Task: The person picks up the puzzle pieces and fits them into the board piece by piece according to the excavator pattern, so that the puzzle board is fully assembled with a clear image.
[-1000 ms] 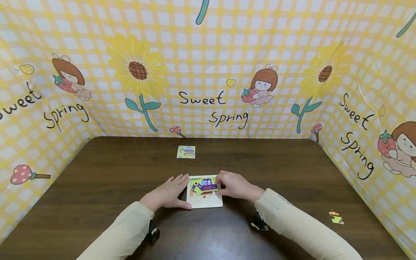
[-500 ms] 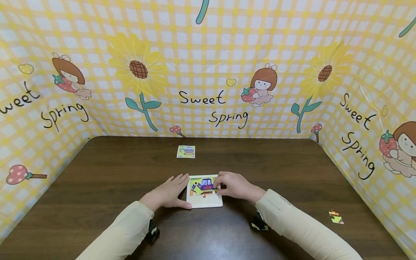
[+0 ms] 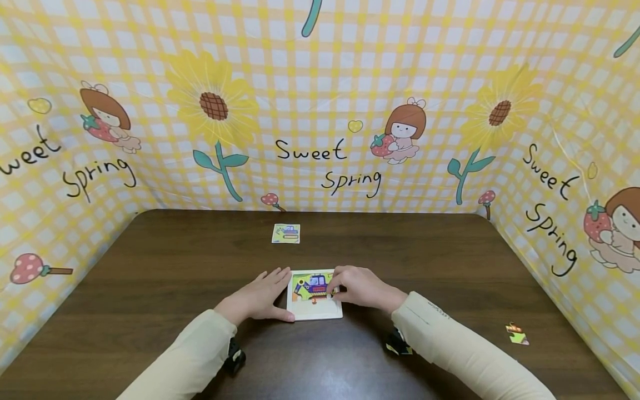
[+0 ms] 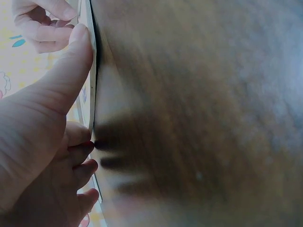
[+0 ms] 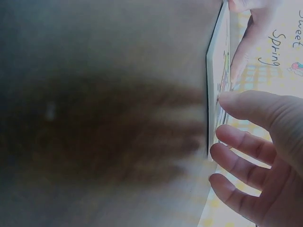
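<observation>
puzzle piece (image 3: 517, 335): alone on the counter (image 3: 125, 322), well to the right of the tray (image 3: 320, 312) and somewhat nearer; too small to tell which way it points.
left grip (image 3: 260, 297): released, fingers laid fairly straight at the tray's left side, thumb at its near left corner; nothing clasped.
right grip (image 3: 362, 286): fingers bent down over the tray's right side, tips on or just above it; cannot tell whether a piece is pinched there.
bracing: the step looks like seating a piece near the tray's right edge; the left grip should press inward just enough that the frame neither slides nor turns.
fitting: probably best to line up the tabs with their neighbours, nudge sideways, then press flat; forcing could lift pieces already laid.
excavator picture (image 3: 318, 280): inside the tray, over its far part, the near band bare; its top is toward the tray's far edge, digging arm toward the left, long axis running left to right.
tray axis: sides nearly straight on, barely turned; the slanted view does not settle which side is longer.
picture card (image 3: 286, 234): flat on the counter beyond the tray, a little left, its printed machine pointing left too.
patterned cloth (image 3: 300, 111): upright beyond the tray, past the counter's far edge.
</observation>
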